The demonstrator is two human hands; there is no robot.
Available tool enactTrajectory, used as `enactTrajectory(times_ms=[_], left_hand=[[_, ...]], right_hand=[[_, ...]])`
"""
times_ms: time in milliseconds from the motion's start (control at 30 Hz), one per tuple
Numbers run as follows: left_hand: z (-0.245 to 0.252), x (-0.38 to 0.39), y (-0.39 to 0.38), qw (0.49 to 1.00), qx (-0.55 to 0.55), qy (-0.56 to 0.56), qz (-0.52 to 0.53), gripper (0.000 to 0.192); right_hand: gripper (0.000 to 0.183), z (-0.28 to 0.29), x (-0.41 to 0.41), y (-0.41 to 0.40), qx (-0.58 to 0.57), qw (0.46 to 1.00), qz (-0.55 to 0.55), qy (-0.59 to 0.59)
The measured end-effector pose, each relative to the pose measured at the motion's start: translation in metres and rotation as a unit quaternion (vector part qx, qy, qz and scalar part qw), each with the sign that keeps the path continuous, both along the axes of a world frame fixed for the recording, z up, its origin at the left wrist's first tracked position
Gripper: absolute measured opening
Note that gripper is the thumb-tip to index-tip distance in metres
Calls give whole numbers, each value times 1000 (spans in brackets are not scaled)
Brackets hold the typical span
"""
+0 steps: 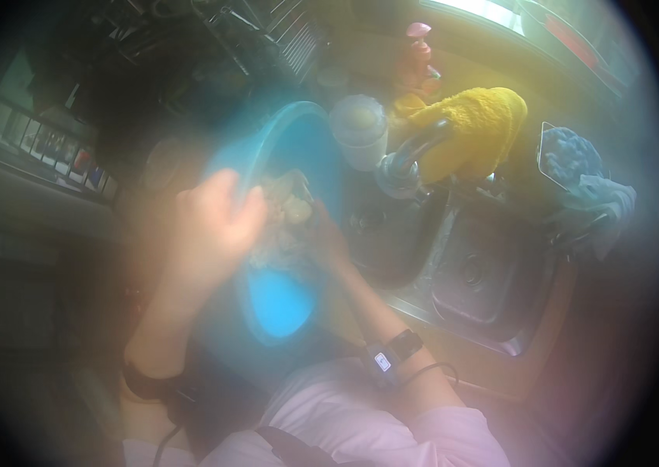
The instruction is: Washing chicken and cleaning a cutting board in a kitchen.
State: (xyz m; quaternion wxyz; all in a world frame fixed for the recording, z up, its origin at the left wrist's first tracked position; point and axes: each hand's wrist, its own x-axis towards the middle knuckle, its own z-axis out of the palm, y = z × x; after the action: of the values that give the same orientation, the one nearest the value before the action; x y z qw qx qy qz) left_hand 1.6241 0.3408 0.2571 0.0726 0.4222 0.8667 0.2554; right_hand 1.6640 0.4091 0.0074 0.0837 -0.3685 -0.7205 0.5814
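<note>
A blue plastic basin [281, 305] stands tilted in view before me, holding a pale, lumpy mass [290, 207] that haze blurs too much to name. My left hand [218, 213] is at the basin's left rim, thumb and fingers apart over its edge. Inside the right part of the basin, my right hand [329, 236] touches or borders the pale mass; its fingers are mostly hidden. Whether either hand grips anything is not clear. A dark band with a small device [385, 357] and a cable sits on my right wrist.
Right of the basin is a double steel sink [475, 271] with a faucet [408, 160]. A yellow cloth [475, 125], a white tub [360, 131], a pink bottle [419, 58] and a blue scrubber in a wire holder [571, 154] surround it. A wire rack [294, 35] stands beyond.
</note>
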Motion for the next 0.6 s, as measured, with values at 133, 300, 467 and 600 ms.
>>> enactTrajectory(times_ms=[133, 300, 467, 600], left_hand=[[0, 6, 6, 1000, -4, 25, -10, 17], [-3, 9, 8, 999, 2, 42, -4, 19], [0, 17, 17, 997, -22, 71, -3, 22], [-1, 25, 25, 997, -13, 79, -7, 20]], right_hand=[[65, -25, -5, 2, 62, 997, 33, -36], [69, -4, -3, -3, 90, 991, 69, -74], [73, 7, 1, -6, 83, 992, 63, -74], [77, 8, 7, -6, 86, 993, 56, -58]])
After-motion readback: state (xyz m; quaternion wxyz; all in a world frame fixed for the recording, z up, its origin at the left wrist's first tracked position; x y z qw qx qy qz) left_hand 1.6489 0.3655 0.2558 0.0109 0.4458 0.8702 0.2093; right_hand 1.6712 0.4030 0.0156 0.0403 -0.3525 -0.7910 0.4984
